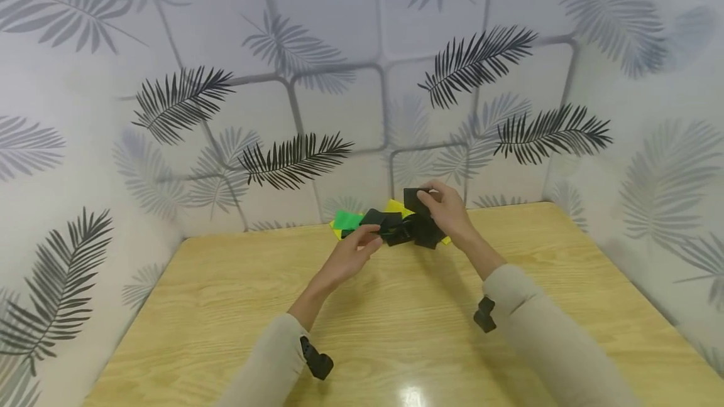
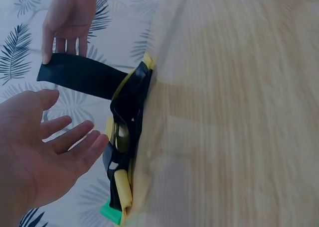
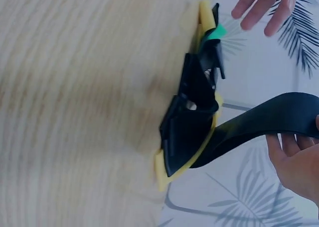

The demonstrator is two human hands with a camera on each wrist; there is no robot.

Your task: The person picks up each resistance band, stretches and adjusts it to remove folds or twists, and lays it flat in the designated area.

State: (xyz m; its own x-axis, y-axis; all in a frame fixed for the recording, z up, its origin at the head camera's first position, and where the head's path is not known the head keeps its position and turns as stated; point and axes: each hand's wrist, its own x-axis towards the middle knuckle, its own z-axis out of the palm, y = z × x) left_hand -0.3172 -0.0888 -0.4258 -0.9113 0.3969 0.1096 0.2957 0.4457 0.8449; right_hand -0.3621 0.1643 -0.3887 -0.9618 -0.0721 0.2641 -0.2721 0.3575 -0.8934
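Strip pinched by right hand, two o'clock of pile; left hand relaxed, empty. Pile best steadied, strip drawn gently.

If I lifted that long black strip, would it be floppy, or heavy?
The black strip is probably bendy, since it curves between the right hand and the black-and-yellow bundle. It's likely light, because just one hand holds its end up. It probably wouldn't roll, as it looks flat.
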